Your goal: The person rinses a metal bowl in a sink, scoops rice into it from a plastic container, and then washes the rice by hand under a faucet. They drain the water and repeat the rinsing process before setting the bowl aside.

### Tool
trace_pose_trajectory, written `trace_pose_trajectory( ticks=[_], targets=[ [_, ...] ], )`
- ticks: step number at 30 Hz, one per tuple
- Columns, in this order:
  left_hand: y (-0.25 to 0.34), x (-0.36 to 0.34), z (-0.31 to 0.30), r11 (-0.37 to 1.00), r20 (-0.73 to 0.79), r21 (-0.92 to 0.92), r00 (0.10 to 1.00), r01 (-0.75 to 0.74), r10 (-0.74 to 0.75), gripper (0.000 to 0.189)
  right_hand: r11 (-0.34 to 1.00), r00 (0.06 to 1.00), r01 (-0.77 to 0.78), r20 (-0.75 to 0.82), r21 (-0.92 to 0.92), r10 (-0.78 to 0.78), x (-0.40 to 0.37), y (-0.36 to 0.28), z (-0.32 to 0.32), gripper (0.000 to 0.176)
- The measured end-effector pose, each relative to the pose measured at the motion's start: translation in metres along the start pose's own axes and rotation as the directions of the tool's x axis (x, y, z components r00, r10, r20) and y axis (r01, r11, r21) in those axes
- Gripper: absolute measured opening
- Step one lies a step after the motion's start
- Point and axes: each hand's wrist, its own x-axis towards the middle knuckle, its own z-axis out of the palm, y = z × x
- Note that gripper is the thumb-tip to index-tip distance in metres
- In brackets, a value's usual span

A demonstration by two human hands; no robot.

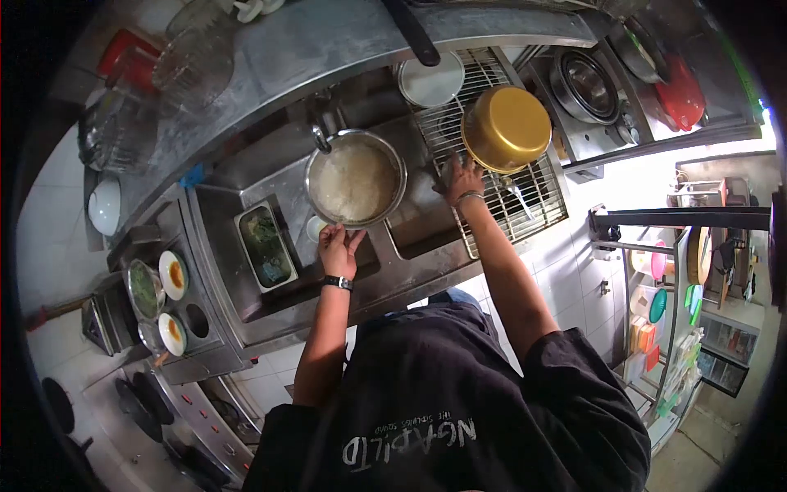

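Note:
A round metal pot sits in the sink under the faucet, full of cloudy, whitish contents. My left hand holds the pot's near rim, fingers bent against it. Just left of that hand a small pale round thing shows beside the pot. My right hand is stretched out to the left edge of the wire rack, its fingers over a small grey metallic thing, partly hidden, that I cannot make out. Close to these fingers an upturned gold pot rests on the rack.
A rectangular metal tub with dark green contents stands in the sink's left part. A white round lid lies behind the rack. Two small bowls are on the left counter. An overhead shelf crosses above the sink, with a dark handle jutting out.

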Motion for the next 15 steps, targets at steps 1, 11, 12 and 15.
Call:
trace_pose_trajectory(
  ticks=[1, 11, 12, 15],
  targets=[
    [-0.001, 0.004, -0.007, 1.000, 0.028, 0.005, 1.000, 0.010, -0.010, 0.016, 1.000, 1.000, 0.008, 0.000, -0.001, -0.008, 0.002, 0.005, 0.000, 0.067],
    [0.015, 0.003, -0.005, 0.990, -0.002, 0.137, 0.999, 0.036, -0.036, 0.033, 0.674, 0.988, 0.153, -0.126, 0.723, -0.089, -0.008, 0.044, 0.010, 0.064],
    [0.016, 0.003, -0.005, 0.991, -0.001, 0.131, 0.999, 0.036, -0.036, 0.033, 0.150, 0.958, -0.283, 0.285, 0.947, 0.005, -0.013, 0.046, 0.003, 0.054],
    [0.019, -0.001, 0.001, 0.983, -0.029, 0.181, 0.999, -0.006, 0.012, 0.053, -0.565, 0.898, -0.439, 0.346, 0.698, -0.271, -0.048, 0.065, -0.030, 0.056]
  ],
)
